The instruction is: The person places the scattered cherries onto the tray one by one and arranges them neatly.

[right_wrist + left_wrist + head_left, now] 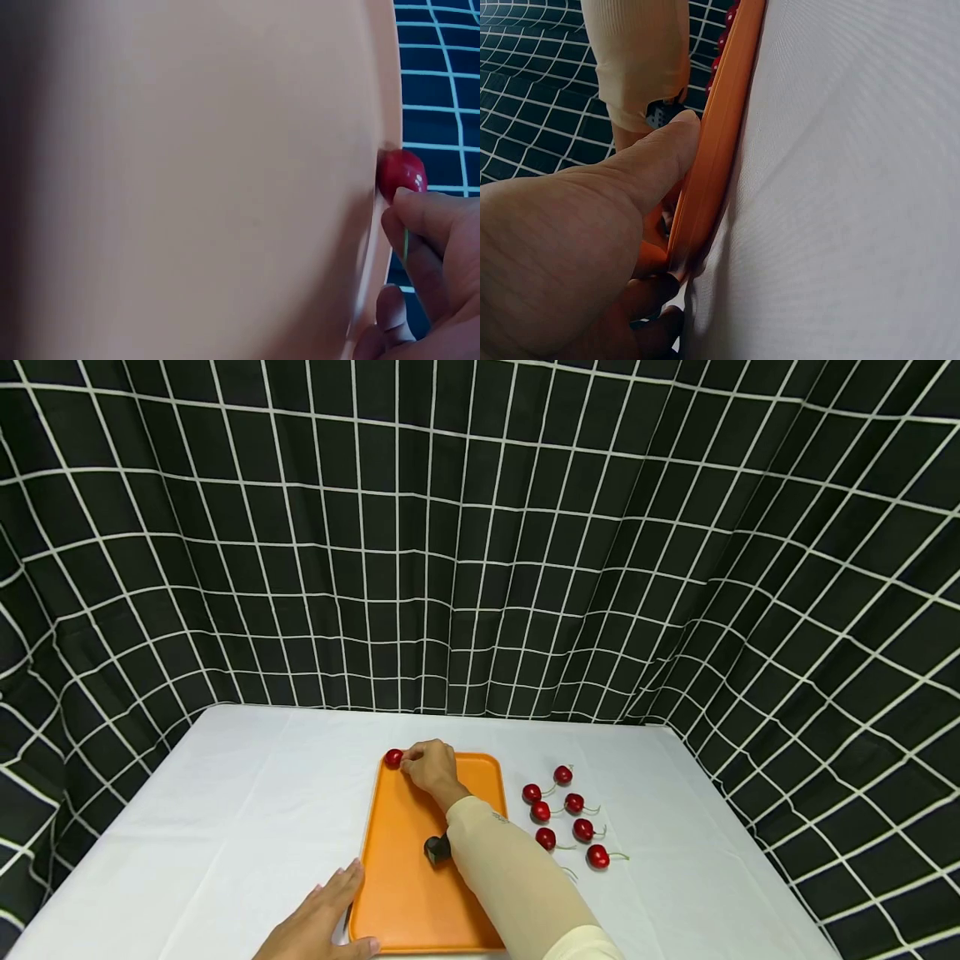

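In the head view my right hand (pixel 431 764) reaches over the orange tray (pixel 397 877) to its far left corner. Its thumb and fingertips pinch a red cherry (pixel 393 758) at the stem end. The right wrist view has this cherry (pixel 402 174) against the tray's rim, its green stem (pixel 406 244) running down between the fingers. My left hand (pixel 322 914) holds the tray's near left corner, thumb on the near rim and fingers along the left side. Close up, the left thumb (pixel 660 154) lies against the tray wall (pixel 712 165).
Several cherries with stems (pixel 573 803) lie loosely grouped on the white tablecloth (pixel 247 810), right of the tray. My right forearm (pixel 517 877) crosses the tray and hides part of it. A black curtain with a white grid (pixel 450 543) hangs behind and at both sides.
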Action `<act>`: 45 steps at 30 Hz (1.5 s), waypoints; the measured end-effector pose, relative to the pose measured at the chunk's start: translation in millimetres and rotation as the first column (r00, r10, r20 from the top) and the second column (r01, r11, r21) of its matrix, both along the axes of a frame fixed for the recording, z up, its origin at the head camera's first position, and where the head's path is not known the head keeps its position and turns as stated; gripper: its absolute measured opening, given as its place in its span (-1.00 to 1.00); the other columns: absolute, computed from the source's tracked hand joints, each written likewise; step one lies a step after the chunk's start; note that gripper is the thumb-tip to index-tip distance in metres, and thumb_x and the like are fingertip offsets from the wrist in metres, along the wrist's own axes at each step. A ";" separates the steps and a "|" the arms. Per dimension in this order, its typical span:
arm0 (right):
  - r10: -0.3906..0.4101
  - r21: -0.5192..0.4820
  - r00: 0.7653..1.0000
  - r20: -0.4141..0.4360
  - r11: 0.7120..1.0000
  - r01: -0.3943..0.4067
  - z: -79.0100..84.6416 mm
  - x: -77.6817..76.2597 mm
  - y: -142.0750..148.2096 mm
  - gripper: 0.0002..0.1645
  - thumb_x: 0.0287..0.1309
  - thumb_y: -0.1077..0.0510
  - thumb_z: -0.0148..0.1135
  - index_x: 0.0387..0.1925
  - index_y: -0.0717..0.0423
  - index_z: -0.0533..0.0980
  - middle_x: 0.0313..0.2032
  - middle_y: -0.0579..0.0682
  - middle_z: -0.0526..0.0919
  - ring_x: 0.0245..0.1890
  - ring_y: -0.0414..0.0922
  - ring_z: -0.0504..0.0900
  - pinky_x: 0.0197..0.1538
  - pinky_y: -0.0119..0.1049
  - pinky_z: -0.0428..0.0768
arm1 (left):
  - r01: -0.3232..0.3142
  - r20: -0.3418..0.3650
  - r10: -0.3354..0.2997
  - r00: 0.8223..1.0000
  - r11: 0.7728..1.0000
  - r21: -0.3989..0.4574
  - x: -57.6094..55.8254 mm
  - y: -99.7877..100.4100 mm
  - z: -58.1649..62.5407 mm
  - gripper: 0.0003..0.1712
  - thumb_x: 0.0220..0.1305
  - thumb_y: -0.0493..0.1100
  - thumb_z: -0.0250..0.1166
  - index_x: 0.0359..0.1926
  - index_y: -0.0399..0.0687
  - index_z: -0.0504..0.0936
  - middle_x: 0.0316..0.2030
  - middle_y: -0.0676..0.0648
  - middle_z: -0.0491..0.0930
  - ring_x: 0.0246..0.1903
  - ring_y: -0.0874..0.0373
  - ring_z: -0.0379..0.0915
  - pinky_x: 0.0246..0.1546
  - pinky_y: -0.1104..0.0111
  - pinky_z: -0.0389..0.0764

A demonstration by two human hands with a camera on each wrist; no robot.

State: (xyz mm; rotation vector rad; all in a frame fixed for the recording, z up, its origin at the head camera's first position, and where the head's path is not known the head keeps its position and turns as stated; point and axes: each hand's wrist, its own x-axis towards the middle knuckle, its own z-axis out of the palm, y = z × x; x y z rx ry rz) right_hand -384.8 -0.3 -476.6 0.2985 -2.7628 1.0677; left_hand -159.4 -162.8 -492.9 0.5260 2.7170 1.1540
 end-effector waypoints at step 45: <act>0.168 -0.305 0.955 -0.244 0.922 -0.240 151.2 114.1 155.8 -0.86 0.13 0.28 0.37 -0.24 0.17 0.71 -0.30 0.00 0.65 -0.25 0.01 0.44 -0.47 -0.31 0.33 | -0.127 0.051 0.133 0.990 0.986 -0.108 8.9 9.4 8.7 0.20 -0.06 0.34 0.41 0.41 -0.33 0.19 0.42 -0.22 0.05 0.40 -0.19 -0.10 0.30 -0.16 -0.07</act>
